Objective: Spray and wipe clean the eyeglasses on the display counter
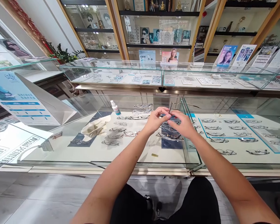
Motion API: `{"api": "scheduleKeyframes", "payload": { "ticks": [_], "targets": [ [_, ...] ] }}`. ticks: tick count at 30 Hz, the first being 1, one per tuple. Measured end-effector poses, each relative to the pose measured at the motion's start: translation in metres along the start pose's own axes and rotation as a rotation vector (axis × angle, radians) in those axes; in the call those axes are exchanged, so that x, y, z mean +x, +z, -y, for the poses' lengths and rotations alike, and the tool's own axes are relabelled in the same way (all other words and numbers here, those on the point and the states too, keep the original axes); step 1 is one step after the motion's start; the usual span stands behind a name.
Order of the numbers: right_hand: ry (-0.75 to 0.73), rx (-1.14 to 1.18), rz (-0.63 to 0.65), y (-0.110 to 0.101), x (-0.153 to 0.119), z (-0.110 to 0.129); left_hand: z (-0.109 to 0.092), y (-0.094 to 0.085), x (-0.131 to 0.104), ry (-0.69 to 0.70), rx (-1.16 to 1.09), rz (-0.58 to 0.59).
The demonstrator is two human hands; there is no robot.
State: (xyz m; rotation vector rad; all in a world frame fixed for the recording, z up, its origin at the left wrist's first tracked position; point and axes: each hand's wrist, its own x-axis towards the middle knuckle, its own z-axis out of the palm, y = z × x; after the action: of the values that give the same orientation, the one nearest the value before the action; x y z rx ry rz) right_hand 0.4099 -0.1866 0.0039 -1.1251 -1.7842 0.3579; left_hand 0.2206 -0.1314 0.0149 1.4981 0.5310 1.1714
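Both of my hands meet above the glass display counter. My left hand is closed, fingertips pinching a pair of eyeglasses with thin dark temples. Opposite it, my right hand grips the same eyeglasses with bent fingers. One temple points up between the hands and another thin one reaches out to the right; most of the frame is hidden by my fingers. Below them, several eyeglasses lie on a dark blue panel. To the left are a crumpled cream cloth and a white spray bottle.
A folded paper sign stands at the left. More eyeglasses lie in rows at the right. A small gold-coloured piece lies near the front. Behind is a second glass case with standing cards.
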Motion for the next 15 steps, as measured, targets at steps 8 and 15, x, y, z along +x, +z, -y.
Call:
{"api": "scheduleKeyframes", "payload": {
  "ticks": [8, 15],
  "targets": [
    [-0.039, -0.031, -0.062, 0.003, -0.004, -0.006, 0.000, -0.001, -0.001, 0.004, 0.043, 0.010],
    [0.101, 0.002, -0.102, -0.008, -0.003, -0.013, -0.022, -0.058, 0.017, -0.052, -0.208, -0.725]
  ]
}}
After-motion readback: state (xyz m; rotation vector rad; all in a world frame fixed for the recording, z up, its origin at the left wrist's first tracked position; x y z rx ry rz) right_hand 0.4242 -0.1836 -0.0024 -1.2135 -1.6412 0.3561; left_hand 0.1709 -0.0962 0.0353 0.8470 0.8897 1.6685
